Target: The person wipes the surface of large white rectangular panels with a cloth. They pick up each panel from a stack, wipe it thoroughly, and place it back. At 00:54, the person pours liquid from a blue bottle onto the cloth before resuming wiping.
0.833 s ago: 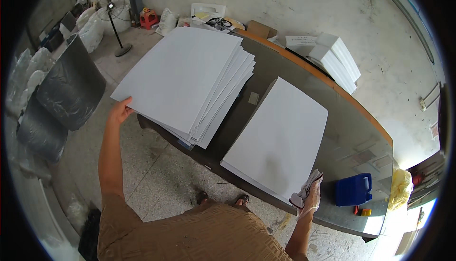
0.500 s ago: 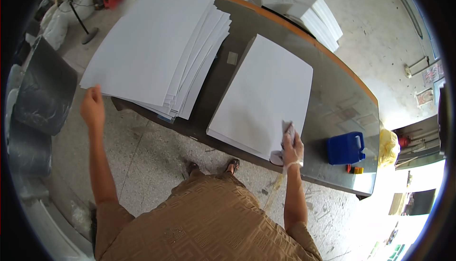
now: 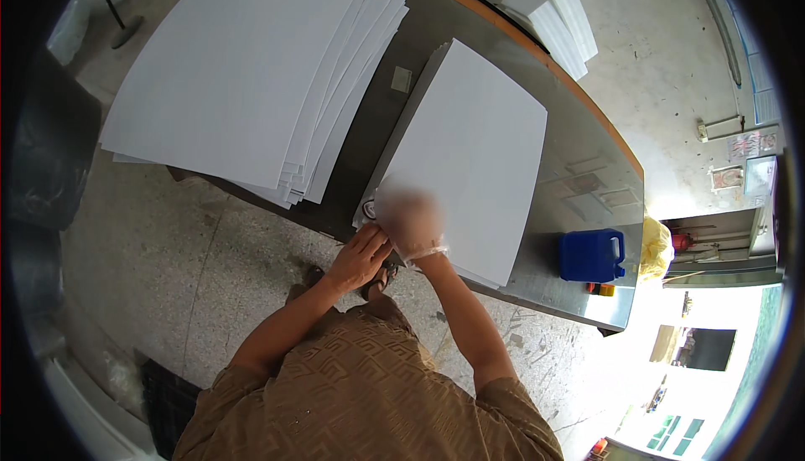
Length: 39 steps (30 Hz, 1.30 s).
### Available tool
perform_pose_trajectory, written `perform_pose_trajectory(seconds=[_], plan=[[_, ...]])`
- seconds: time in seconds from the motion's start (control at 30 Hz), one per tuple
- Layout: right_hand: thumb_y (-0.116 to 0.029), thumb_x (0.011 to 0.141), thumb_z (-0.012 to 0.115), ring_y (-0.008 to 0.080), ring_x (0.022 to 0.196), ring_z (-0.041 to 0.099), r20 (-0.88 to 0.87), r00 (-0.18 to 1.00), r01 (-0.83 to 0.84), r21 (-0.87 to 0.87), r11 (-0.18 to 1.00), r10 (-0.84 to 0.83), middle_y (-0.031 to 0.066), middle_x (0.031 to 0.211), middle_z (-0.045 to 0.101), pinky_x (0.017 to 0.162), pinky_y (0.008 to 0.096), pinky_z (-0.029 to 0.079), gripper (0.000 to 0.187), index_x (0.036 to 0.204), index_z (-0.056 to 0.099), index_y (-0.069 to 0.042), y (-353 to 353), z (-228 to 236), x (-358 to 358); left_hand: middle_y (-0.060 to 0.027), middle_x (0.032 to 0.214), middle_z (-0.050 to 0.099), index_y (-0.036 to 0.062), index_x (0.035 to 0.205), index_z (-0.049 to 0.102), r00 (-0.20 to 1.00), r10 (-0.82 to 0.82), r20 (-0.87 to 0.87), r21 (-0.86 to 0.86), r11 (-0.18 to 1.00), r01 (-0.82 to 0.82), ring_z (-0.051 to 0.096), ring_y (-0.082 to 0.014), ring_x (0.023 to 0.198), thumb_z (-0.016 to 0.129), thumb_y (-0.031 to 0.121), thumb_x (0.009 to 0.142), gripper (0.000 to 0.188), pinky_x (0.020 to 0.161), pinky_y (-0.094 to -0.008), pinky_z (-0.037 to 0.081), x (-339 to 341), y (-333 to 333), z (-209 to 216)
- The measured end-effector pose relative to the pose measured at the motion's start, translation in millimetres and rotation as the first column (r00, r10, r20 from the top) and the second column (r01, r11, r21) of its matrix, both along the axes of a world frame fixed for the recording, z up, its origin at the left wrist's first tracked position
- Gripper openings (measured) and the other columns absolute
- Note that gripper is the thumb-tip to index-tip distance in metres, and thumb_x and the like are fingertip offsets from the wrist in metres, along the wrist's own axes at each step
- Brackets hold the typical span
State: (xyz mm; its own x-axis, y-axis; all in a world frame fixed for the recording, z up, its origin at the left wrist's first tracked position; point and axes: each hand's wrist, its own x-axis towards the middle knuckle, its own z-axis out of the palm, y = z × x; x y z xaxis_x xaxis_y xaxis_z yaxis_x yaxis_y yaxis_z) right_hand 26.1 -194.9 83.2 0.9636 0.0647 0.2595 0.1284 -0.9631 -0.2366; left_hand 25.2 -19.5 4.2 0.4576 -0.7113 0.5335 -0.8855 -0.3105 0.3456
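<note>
Two piles of large white sheets lie on the dark table (image 3: 340,155). The wide, uneven stack (image 3: 243,67) is on the left, the smaller, neater stack (image 3: 482,142) on the right. At the right stack's near left corner, my left hand (image 3: 359,258) has its fingers together against the edge; whatever they pinch is hidden. My right hand (image 3: 415,225) rests over that same corner, touching or nearly touching my left fingertips. It is motion-blurred, with clear plastic at the wrist. A small dark-ringed round thing (image 3: 369,209) shows beside it, of a kind I cannot make out.
A blue jerrycan (image 3: 591,255) stands at the table's right end beside small red and yellow items (image 3: 601,289). White foam blocks (image 3: 553,21) lie beyond the orange far edge (image 3: 579,92). Dark grey covered shapes (image 3: 50,142) stand at the left, and a yellow bag (image 3: 656,248) beyond the right end.
My left hand has left the left stack's near corner and come right to the other stack. My right hand has slid left along that stack's near edge, meeting it. The view has shifted slightly.
</note>
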Motion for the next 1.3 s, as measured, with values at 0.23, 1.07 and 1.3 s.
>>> perform_pose_trajectory(seconds=[0.23,1.07,1.3], plan=[[-0.032,0.073,0.078,0.0331,0.098,0.056,0.055,0.995,-0.087,-0.002,0.996,0.087,0.0112,0.109,0.058,0.079,0.0474,0.046,0.052,0.123,0.065,-0.023,-26,-7,24,-0.0132,0.121,0.050,0.0047,0.115,0.059,1.000,0.020,-0.014,-0.090,0.996,-0.021,0.050,-0.0324,0.119,0.072,0.020,0.083,0.038,0.101,-0.0493,0.045,4,-13,-2],[-0.033,0.090,0.067,0.0342,0.110,0.057,-0.198,0.945,0.235,-0.149,0.961,-0.262,0.0145,0.118,0.062,0.093,0.0454,0.047,0.042,0.130,0.061,-0.021,-202,-14,211,-0.0078,0.113,0.051,0.0140,0.108,0.060,0.987,0.162,-0.008,-0.077,0.984,-0.162,0.057,-0.0273,0.104,0.077,0.019,0.079,0.035,0.089,-0.0440,0.047,-3,-21,-10],[-0.027,0.072,0.081,0.0336,0.110,0.056,-0.273,0.961,-0.011,0.074,0.997,0.031,0.0119,0.120,0.060,0.091,0.0481,0.048,0.062,0.131,0.061,-0.027,-71,15,-72,-0.0093,0.115,0.048,0.0123,0.113,0.057,0.991,0.135,0.019,-0.108,0.985,-0.133,0.053,-0.0288,0.108,0.074,0.018,0.081,0.036,0.091,-0.0463,0.043,1,-24,-14]])
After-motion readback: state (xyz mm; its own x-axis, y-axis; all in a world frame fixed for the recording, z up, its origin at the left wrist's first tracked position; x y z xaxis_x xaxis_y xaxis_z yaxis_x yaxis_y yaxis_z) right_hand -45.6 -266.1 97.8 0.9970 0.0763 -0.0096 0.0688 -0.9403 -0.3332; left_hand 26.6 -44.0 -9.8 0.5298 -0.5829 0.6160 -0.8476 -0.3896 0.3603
